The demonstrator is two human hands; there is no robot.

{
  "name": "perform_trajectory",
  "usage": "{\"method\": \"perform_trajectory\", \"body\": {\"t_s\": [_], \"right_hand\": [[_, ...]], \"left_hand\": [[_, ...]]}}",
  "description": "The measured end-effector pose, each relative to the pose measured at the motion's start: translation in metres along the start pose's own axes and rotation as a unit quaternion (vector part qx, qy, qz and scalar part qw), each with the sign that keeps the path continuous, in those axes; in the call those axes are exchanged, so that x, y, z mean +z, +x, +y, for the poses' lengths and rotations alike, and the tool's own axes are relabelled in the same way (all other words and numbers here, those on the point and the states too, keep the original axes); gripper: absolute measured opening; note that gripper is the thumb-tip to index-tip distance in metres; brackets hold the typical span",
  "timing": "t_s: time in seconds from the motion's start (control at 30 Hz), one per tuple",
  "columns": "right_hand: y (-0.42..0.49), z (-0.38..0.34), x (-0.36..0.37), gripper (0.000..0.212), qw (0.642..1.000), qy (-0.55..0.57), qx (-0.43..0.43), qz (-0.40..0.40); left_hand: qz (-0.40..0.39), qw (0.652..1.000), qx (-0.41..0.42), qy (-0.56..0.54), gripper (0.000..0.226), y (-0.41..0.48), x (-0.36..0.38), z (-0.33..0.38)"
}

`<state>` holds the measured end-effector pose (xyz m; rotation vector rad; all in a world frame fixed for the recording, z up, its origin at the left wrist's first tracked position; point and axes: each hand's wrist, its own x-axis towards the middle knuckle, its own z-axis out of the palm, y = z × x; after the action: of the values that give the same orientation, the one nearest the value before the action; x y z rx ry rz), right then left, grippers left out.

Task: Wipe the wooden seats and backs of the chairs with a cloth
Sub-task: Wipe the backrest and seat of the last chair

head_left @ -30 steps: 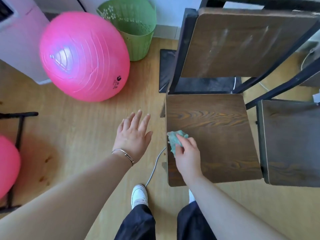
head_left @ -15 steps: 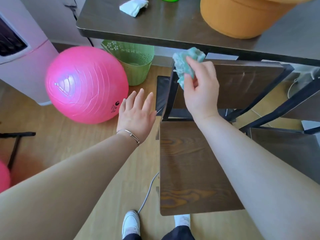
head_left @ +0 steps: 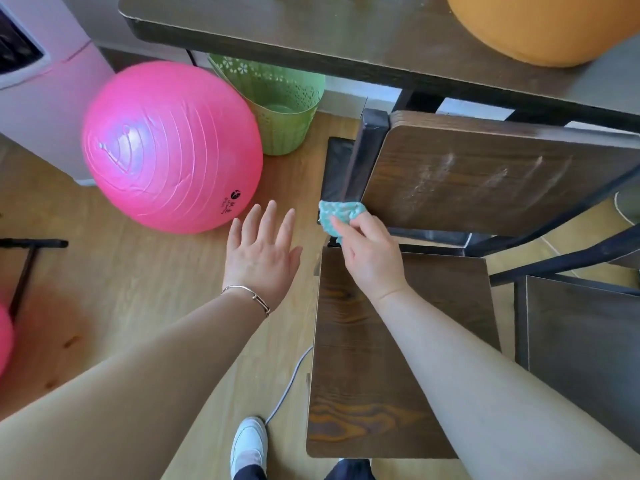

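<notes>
Down at the lower left corner of the chair back (head_left: 485, 181), the right hand (head_left: 372, 258) pinches a crumpled teal cloth (head_left: 341, 214) between thumb and fingers, pressing it against the dark frame post (head_left: 367, 157) where the back panel meets it. The left hand (head_left: 263, 251) is empty, fingers spread wide, palm down, hovering above the wooden floor (head_left: 121, 271) just left of the chair; a thin bracelet (head_left: 247, 294) circles its wrist. The wooden seat (head_left: 349, 375) lies below the right forearm (strong grain pattern along its near edge). Pale streaks mark the back panel. A second chair seat (head_left: 581, 348) sits to the right. Far left, a pink exercise ball (head_left: 169, 147) rests beside a green basket (head_left: 284, 109). The worktop (head_left: 346, 39) runs along the far side, carrying an orange tub (head_left: 540, 26). A white shoe (head_left: 247, 445) shows near the bottom.
</notes>
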<state>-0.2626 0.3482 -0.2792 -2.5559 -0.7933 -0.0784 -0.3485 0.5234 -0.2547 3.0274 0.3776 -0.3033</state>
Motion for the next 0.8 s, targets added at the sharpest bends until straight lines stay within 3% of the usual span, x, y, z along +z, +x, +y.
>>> {"method": "perform_trajectory", "body": {"t_s": [0.03, 0.13, 0.17, 0.27, 0.37, 0.5, 0.63, 0.7, 0.8], "right_hand": [[-0.003, 0.002, 0.010, 0.065, 1.000, 0.011, 0.011, -0.019], [-0.010, 0.005, 0.028, 0.030, 0.998, -0.015, 0.033, -0.049], [-0.012, 0.004, 0.031, 0.028, 0.997, -0.006, 0.061, -0.057], [-0.016, 0.001, 0.038, 0.048, 0.996, -0.038, 0.056, -0.062], [-0.016, -0.007, 0.030, 0.052, 0.997, -0.045, 0.053, -0.045], [0.001, -0.022, -0.015, 0.034, 0.997, -0.020, -0.004, 0.070], [0.040, -0.024, -0.083, 0.030, 0.969, -0.054, -0.120, 0.209], [0.052, -0.015, -0.107, 0.028, 0.960, -0.074, -0.157, 0.221], [0.054, 0.000, -0.122, 0.026, 0.958, -0.100, -0.204, 0.178]], "left_hand": [[-0.009, 1.000, 0.003, 0.005, 0.063, -0.003, 0.006, 0.001], [-0.031, 0.999, 0.009, 0.012, 0.063, -0.012, 0.019, 0.003], [-0.035, 0.999, 0.008, 0.010, 0.063, -0.015, 0.023, 0.003], [-0.041, 0.999, 0.010, 0.013, 0.063, -0.025, 0.030, 0.003], [-0.044, 0.999, 0.011, 0.014, 0.063, -0.033, 0.033, 0.002], [-0.047, 0.999, 0.016, 0.009, 0.063, -0.044, 0.030, 0.002], [-0.046, 0.998, 0.030, 0.010, 0.062, -0.055, 0.019, 0.004], [-0.042, 0.999, 0.033, 0.009, 0.062, -0.058, 0.012, 0.008], [-0.037, 0.999, 0.037, 0.007, 0.063, -0.055, 0.004, 0.015]]}}
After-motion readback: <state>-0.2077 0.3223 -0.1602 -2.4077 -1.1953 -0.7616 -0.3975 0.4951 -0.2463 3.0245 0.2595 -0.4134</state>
